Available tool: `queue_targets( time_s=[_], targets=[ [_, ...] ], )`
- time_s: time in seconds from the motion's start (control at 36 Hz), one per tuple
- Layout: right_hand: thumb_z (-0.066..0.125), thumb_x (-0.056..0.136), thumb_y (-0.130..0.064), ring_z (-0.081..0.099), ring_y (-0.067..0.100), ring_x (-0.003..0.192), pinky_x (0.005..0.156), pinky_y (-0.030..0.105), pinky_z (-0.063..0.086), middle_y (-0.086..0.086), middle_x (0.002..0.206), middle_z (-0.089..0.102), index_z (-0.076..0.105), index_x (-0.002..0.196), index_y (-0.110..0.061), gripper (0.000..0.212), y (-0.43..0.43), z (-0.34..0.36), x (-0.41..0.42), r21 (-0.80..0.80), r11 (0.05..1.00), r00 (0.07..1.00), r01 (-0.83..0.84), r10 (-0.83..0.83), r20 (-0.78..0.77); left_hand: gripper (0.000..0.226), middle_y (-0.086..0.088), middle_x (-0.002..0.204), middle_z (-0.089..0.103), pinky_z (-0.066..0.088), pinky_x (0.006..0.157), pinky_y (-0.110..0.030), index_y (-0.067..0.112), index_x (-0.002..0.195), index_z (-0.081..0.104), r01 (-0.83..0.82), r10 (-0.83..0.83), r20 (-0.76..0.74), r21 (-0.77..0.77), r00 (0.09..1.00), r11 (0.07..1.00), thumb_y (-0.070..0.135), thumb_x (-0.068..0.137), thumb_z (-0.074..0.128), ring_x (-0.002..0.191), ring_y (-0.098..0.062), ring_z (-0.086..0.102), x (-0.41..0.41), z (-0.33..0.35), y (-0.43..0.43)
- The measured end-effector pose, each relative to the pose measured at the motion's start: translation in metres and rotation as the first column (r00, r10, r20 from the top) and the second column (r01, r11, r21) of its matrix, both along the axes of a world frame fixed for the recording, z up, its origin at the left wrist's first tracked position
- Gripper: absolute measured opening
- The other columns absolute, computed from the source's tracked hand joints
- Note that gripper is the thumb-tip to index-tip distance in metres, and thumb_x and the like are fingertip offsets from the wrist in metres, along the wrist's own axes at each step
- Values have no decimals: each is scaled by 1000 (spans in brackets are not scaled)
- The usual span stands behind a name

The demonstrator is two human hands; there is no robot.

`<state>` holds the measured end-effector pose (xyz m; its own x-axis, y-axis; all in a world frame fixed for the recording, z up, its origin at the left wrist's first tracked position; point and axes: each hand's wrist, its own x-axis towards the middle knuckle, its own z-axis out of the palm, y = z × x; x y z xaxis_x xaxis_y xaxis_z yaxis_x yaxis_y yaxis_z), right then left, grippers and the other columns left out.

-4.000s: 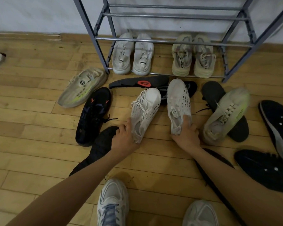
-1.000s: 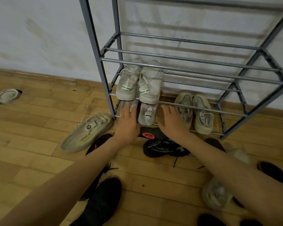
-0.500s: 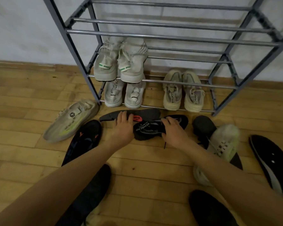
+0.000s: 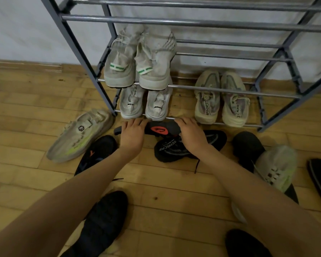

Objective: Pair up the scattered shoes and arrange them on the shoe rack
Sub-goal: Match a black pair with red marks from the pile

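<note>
Centrally, left hand (image 4: 132, 135) and right hand (image 4: 192, 135) curl fingers round opposite ends of the black rubber-soled shoe (image 4: 158, 129) — red oval patch showing.

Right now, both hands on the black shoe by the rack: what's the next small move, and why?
Probably close a grip and tip the black shoe upright. Left hand and right hand rest on its ends, it lies on its side with the red-marked sole showing, and a second black shoe lies beside it, possibly its mate.
</note>
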<state>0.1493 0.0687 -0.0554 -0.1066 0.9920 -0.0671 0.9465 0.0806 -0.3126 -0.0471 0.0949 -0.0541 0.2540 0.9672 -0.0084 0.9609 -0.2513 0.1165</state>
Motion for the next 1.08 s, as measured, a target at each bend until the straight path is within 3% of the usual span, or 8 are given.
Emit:
queue_targets(
  time_s=[0.44, 0.58, 0.67, 0.75, 0.86, 0.92, 1.0, 1.08],
  targets=[
    [77, 74, -12, 45, 23, 114, 90, 39, 51, 9, 121, 61, 55, 126, -8, 56, -59, 39, 15, 423, 899, 988, -111, 53, 146, 45, -6, 127, 57, 26, 100, -37, 16, 129, 53, -14, -65, 271, 278, 960, 960, 2, 86, 53, 118, -26, 46, -6, 25, -46],
    [54, 89, -24, 60, 31, 104, 80, 40, 57, 15, 111, 64, 47, 129, -7, 45, -105, 32, 22, 403, 908, 981, -120, 45, 191, 49, -7, 138, 49, 24, 108, -39, 15, 135, 48, 155, -186, 228, 145, 956, 977, 3, 87, 49, 128, -27, 43, 0, 39, -63],
    [47, 90, -25, 64, 31, 90, 71, 37, 58, 17, 104, 66, 51, 131, 0, 48, -141, 27, 27, 288, 954, 983, -83, 31, 182, 47, -3, 143, 45, 18, 113, -36, 19, 137, 45, 279, -284, 174, 58, 943, 959, 11, 91, 50, 136, -23, 35, 9, 42, -73],
    [51, 93, -24, 61, 29, 100, 75, 35, 54, 16, 126, 53, 23, 148, -4, 65, -174, 27, 27, -46, 999, 999, 6, -4, 39, 48, -5, 146, 41, 10, 116, -34, 17, 140, 42, 427, -420, 130, -31, 898, 904, 12, 93, 47, 140, -23, 28, 24, 42, -92],
    [51, 91, -22, 53, 28, 112, 76, 30, 44, 12, 132, 46, 19, 146, -9, 64, -204, 25, 25, -423, 899, 988, 114, -147, -48, 48, -10, 146, 40, 1, 118, -28, 9, 138, 45, 593, -575, 148, -140, 805, 793, 5, 91, 49, 141, -22, 27, 48, 39, -115],
    [52, 90, -18, 56, 27, 106, 77, 30, 49, 12, 125, 51, 27, 142, -9, 58, -219, 21, 27, -474, 861, 946, 187, -287, -148, 45, -12, 141, 46, 7, 118, -28, 6, 133, 51, 593, -556, 231, -141, 798, 793, -2, 89, 48, 139, -24, 32, 56, 34, -127],
    [53, 91, -15, 55, 17, 83, 54, 16, 42, 11, 107, 61, 41, 123, -6, 36, -237, 17, 28, -563, 786, 872, 254, -438, -219, 45, -12, 135, 51, 30, 114, -33, 7, 128, 56, 532, -466, 340, -130, 816, 837, -7, 86, 49, 129, -28, 42, 66, 22, -152],
    [53, 91, -18, 54, 17, 84, 57, 21, 43, 8, 99, 57, 41, 115, -7, 29, -250, 13, 24, -674, 701, 851, 232, -482, -209, 33, -7, 122, 53, 41, 101, -32, 13, 118, 63, 442, -368, 343, -167, 864, 881, 2, 89, 51, 113, -23, 48, 64, 8, -183]
  ],
)
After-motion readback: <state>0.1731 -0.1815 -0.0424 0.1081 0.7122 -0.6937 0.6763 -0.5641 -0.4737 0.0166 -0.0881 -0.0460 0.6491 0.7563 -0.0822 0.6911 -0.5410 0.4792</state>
